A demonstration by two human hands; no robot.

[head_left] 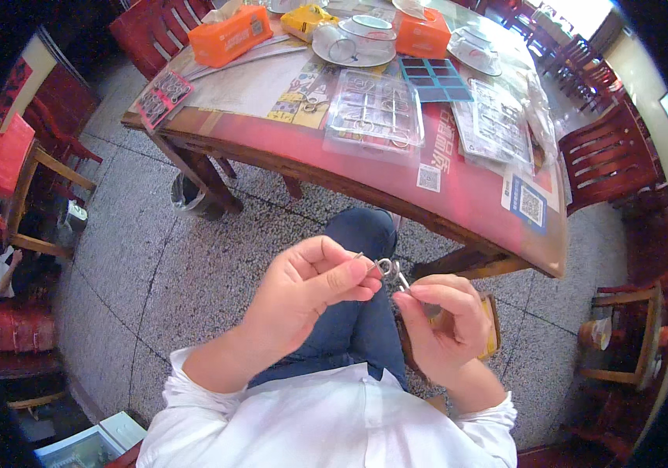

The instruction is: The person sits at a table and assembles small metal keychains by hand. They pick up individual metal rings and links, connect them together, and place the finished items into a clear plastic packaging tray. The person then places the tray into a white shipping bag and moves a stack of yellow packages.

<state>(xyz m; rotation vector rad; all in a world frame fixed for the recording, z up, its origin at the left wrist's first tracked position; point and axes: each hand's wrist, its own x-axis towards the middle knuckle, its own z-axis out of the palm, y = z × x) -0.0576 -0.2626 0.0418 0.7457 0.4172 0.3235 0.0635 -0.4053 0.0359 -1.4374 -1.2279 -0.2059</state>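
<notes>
Above my lap, a small silvery metal ring puzzle [385, 269] of bent wire with round loops spans the gap between my hands. My left hand [314, 285] pinches one end between thumb and fingers, and a thin wire end sticks up past the thumb. With thumb and fingertips, my right hand [447, 316] grips the other end. The loops meet in the middle; whether they are linked I cannot tell. On the table beyond lies a clear plastic tray [373, 109] holding several metal pieces. A pink tray [164, 97] of similar metal pieces rests at the left corner.
The wooden table [271, 168] has its near edge just past my knees. On it are orange tissue boxes [230, 37], wrapped dishes [353, 43], a blue-edged dark grid [436, 79] and another clear tray [499, 121]. A bin [196, 196] stands beneath; red chairs [611, 156] flank it.
</notes>
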